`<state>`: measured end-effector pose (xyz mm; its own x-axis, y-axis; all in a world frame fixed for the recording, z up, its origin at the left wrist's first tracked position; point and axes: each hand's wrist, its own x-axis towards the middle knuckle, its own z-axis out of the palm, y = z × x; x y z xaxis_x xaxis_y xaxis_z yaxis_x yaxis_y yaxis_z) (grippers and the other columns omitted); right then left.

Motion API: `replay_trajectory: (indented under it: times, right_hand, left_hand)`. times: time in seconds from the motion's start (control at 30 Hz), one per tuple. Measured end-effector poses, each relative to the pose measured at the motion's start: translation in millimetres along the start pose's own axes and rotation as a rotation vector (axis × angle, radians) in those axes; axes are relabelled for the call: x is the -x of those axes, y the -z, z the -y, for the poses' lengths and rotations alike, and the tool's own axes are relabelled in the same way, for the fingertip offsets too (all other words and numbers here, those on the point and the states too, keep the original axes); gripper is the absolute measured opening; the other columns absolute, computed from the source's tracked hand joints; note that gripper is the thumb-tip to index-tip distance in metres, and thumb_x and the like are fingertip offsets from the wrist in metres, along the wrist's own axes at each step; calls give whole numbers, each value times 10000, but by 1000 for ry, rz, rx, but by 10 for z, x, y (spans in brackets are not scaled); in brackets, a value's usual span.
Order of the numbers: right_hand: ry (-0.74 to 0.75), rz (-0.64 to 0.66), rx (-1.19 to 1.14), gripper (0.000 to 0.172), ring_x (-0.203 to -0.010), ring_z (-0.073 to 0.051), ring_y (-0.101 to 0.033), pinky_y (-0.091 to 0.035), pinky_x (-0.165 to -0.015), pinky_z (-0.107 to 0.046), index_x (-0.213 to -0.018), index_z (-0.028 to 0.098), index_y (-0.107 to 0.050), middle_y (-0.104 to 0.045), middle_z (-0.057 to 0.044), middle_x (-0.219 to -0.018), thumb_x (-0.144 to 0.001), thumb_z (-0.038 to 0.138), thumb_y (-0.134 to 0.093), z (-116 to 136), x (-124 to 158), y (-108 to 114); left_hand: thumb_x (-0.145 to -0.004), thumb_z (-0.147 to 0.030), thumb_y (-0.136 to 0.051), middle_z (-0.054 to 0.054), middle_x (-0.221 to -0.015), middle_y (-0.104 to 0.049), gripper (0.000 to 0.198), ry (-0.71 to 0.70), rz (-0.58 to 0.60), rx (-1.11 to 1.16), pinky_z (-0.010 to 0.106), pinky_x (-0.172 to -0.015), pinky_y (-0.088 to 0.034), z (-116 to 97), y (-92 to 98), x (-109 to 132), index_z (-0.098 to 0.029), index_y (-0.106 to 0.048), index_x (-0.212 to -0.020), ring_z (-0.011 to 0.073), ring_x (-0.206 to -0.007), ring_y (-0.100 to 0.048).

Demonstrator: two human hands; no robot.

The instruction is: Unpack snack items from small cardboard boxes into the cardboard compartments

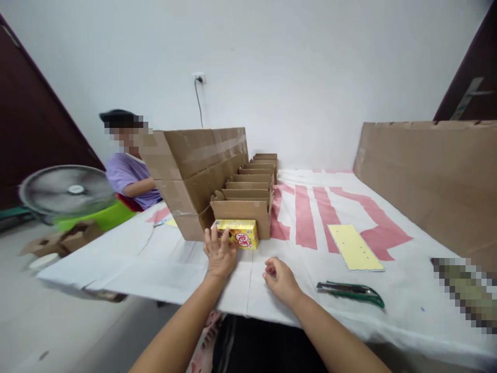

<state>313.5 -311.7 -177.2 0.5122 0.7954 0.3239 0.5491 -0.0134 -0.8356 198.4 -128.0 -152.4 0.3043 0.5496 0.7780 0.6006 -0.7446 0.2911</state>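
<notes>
A small yellow printed box (246, 235) lies on its long side on the cloth, before the front open cardboard tray (240, 208). Its left part is covered by my left hand (220, 253), whose spread fingers rest against its front face and upper edge. My right hand (282, 281) hovers near or rests on the cloth to the right of the box. Its fingers are loosely curled, with nothing visible in them. Several similar trays stand in a row behind the first one.
Stacked brown cartons (198, 178) stand left of the trays. A green utility knife (351, 292) and a yellow card (356, 248) lie to the right. A large cardboard panel (427, 176) borders the right side. Beyond the left side are a person (130, 178) in purple and a fan (70, 190).
</notes>
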Motion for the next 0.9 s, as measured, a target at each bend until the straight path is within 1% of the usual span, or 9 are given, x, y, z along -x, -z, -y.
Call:
replay_trajectory:
  times: [0.13, 0.33, 0.43, 0.53, 0.6, 0.67, 0.73, 0.83, 0.9]
  right_hand:
    - [8, 3, 0, 240, -803, -157, -604, -487, -788, -309, -962, 206, -569, -634, -17, -847, -733, 139, -594, 7, 3, 6]
    - [19, 14, 10, 201, -810, -166, -607, -489, -783, -313, -931, 194, -570, -631, -34, -857, -738, 140, -573, 18, 2, 8]
    - [20, 23, 17, 182, -797, -165, -603, -487, -781, -317, -906, 193, -573, -627, -35, -858, -734, 134, -567, 25, 1, 8]
    - [24, 26, 30, 172, -790, -168, -597, -482, -778, -321, -892, 195, -574, -623, -34, -850, -731, 136, -565, 29, -1, 7]
    - [29, 32, 45, 165, -798, -176, -593, -477, -779, -324, -888, 193, -577, -622, -38, -848, -731, 141, -562, 31, -3, 9]
    - [35, 35, 56, 159, -809, -182, -587, -472, -780, -326, -884, 191, -579, -622, -43, -851, -733, 146, -556, 34, -5, 15]
    - [48, 36, 68, 153, -814, -186, -581, -468, -778, -326, -877, 187, -581, -619, -48, -853, -733, 146, -550, 39, -1, 19]
    - [59, 42, 88, 160, -824, -192, -572, -459, -785, -331, -866, 187, -581, -614, -48, -853, -718, 139, -549, 42, 20, 6]
    - [25, 36, 70, 176, -836, -192, -570, -453, -800, -337, -877, 193, -576, -616, -44, -864, -709, 144, -555, 34, 29, -20]
  left_hand:
    - [-784, -235, -551, 203, -1455, -284, 476, 9, -13, 4, 515, -1084, -193, -6, 38, 0, -153, -468, -1245, 338, -1396, -165]
    - [-796, -232, -532, 191, -1424, -316, 389, -24, -16, -2, 482, -1079, -202, 50, 9, 15, -164, -508, -1178, 313, -1366, -234]
    - [-799, -219, -522, 197, -1416, -326, 376, -29, -18, 17, 480, -1084, -192, 50, 4, 23, -148, -519, -1169, 316, -1364, -233]
    - [-800, -208, -517, 196, -1427, -320, 383, -1, -17, 31, 493, -1096, -164, 47, 9, 22, -146, -515, -1177, 322, -1379, -194]
    - [-804, -221, -520, 193, -1447, -295, 413, 48, -25, 66, 504, -1105, -147, 66, 9, 11, -147, -491, -1209, 326, -1387, -172]
    - [-809, -259, -531, 197, -1476, -232, 490, 150, -32, 176, 498, -1112, -154, 117, -4, -8, -137, -429, -1273, 325, -1385, -186]
    - [-826, -316, -525, 209, -1481, -199, 589, 297, -23, 355, 474, -1102, -221, 193, -32, -29, -131, -325, -1349, 310, -1349, -280]
    - [-877, -391, -444, 214, -1416, -308, 626, 450, 16, 541, 438, -1027, -362, 305, -82, -51, -132, -213, -1398, 270, -1232, -448]
    - [-894, -426, -398, 196, -1346, -407, 595, 469, 35, 567, 422, -975, -418, 350, -107, -57, -137, -232, -1388, 255, -1175, -497]
